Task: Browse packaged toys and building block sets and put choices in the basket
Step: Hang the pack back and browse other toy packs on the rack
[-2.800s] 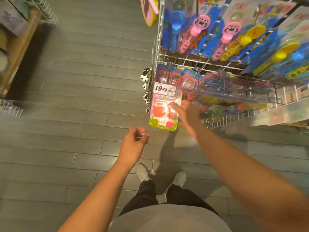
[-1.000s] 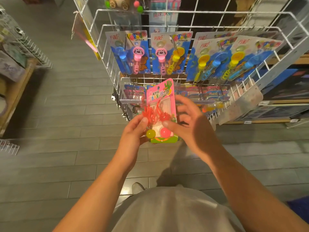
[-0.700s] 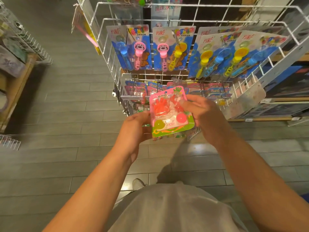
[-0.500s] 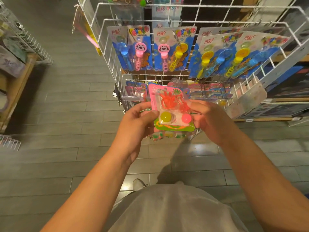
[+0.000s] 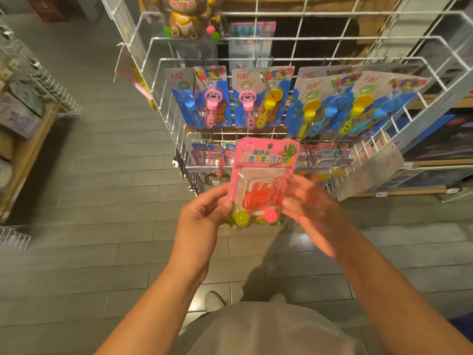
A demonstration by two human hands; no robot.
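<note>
toy pack: flat pink card, clear plastic bubble
left hand: grip pinched its left edge
right hand: pinched the right edge

The toy pack sits between the left hand at nine o'clock and right hand at three, the wire rack behind at twelve.

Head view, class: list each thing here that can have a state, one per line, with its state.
Pink toy pack: sealed, upright, off the rack, held by both hands.
Left hand: pinches the pack's left edge.
Right hand: grips the pack's right edge.
Blue bubble wand packs: hanging in the wire rack.
Bear toy: hanging at the rack's top.
</note>
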